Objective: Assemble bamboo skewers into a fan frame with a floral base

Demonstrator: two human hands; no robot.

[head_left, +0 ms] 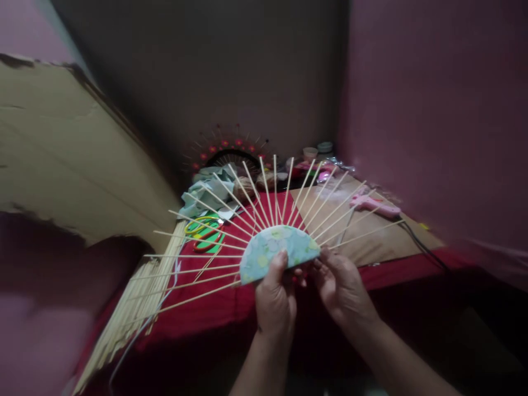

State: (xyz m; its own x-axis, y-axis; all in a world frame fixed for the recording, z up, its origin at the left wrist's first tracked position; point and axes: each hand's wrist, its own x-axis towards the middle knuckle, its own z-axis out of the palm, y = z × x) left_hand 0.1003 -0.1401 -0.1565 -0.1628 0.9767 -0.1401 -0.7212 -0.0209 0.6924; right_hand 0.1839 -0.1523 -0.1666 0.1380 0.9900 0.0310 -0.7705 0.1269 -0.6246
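A half-round piece covered in pale blue floral fabric (264, 257) is held up in front of me, with several thin wooden sticks (231, 204) spreading from its curved edge like a fan. My left hand (276, 300) grips its lower edge, thumb pressed on the front and fingers behind. At the right corner, my right hand (342, 283) pinches the edge between thumb and fingers. The fingertips of both hands are partly hidden behind the piece.
A red cloth (198, 308) covers the table. On the left lie a bundle of wooden sticks (124, 313) and scissors (208, 242); crumpled pale fabric (206, 192) is behind them. A pink glue gun (375, 205) with a cord rests on brown board (388, 242). Cardboard (74, 148) stands at left.
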